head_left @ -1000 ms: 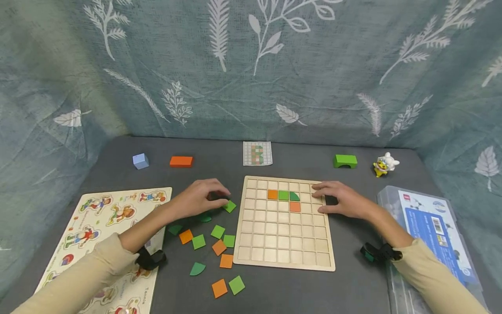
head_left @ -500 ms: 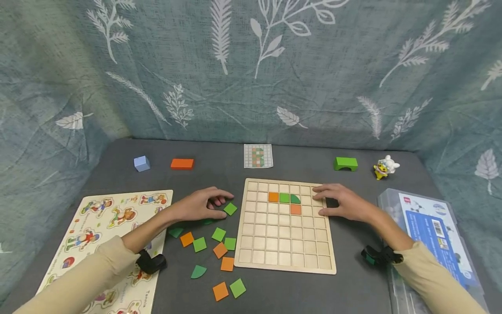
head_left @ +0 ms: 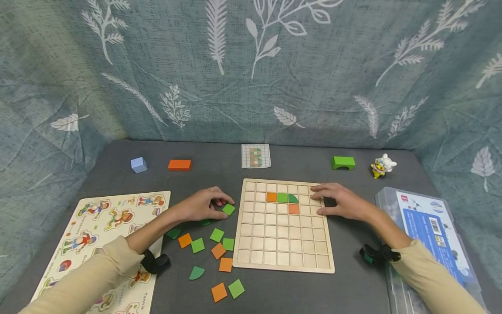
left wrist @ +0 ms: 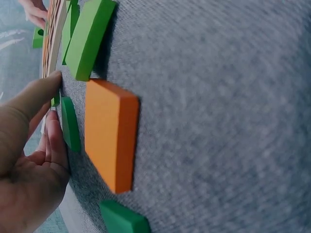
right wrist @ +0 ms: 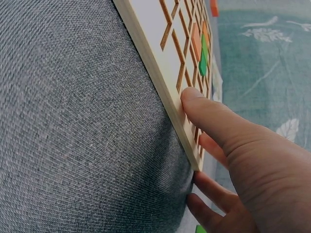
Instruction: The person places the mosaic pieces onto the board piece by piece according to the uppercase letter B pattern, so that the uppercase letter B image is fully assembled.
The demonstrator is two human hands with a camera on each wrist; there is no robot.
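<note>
My left hand [head_left: 204, 205] is at a bright green square tile [head_left: 228, 209], thumb and index finger at its edges in a pinch. In the left wrist view the thumb and fingers [left wrist: 54, 141] hide most of that tile. The right hand [head_left: 340, 201] rests on the right edge of a wooden grid board [head_left: 274, 244], its thumb [right wrist: 194, 97] lying on top near the corner. Set in the board's cells are an orange tile [head_left: 271, 197], a green tile [head_left: 282, 197], a dark green quarter-round tile [head_left: 293, 198] and a lighter orange tile [head_left: 293, 209].
Several loose tiles [head_left: 225, 264] lie left of the board. A picture puzzle board [head_left: 117, 244] is at the left, a clear plastic case [head_left: 431, 235] at the right. A small pattern card [head_left: 256, 156], blocks [head_left: 180, 165] and a toy figure [head_left: 382, 166] line the back.
The left index finger first stretched out past the green tile, then bent down to its far edge; the thumb has stayed near it. The right hand keeps its place on the board.
</note>
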